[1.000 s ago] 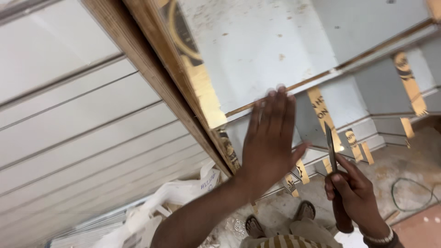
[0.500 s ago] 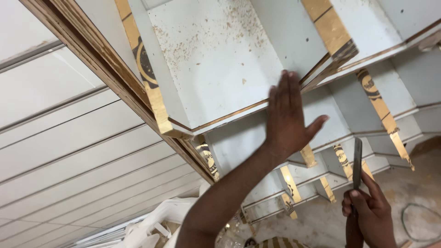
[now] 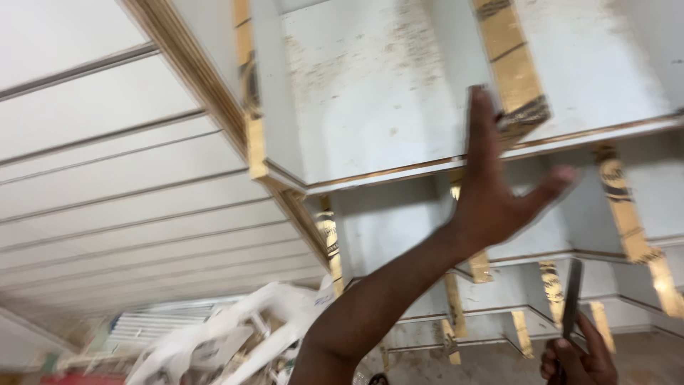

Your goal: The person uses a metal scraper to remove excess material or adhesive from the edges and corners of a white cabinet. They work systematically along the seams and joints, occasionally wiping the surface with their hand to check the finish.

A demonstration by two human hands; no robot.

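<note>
My left hand [image 3: 495, 182] is raised with fingers together and thumb spread, pressing flat against the edge of a white stepped panel [image 3: 377, 93] trimmed with thin gold lines. A strip of gold-and-black tape [image 3: 516, 68] runs down the panel right beside my fingertips. Low at the right, my right hand [image 3: 577, 360] grips a narrow dark blade [image 3: 571, 298] that points upward, apart from the panel.
Several more gold tape strips [image 3: 627, 214] hold the lower white steps. A wooden batten [image 3: 214, 93] runs diagonally along the panel's left side, beside ribbed white cladding [image 3: 107, 178]. Crumpled white plastic wrapping [image 3: 235, 339] lies at the bottom left. A dusty floor [image 3: 641, 349] shows at the bottom right.
The view has swung, so the stepped panel now fills the top. My left hand has shifted up and right along the panel edge. My right hand with the blade has dropped toward the bottom edge.
</note>
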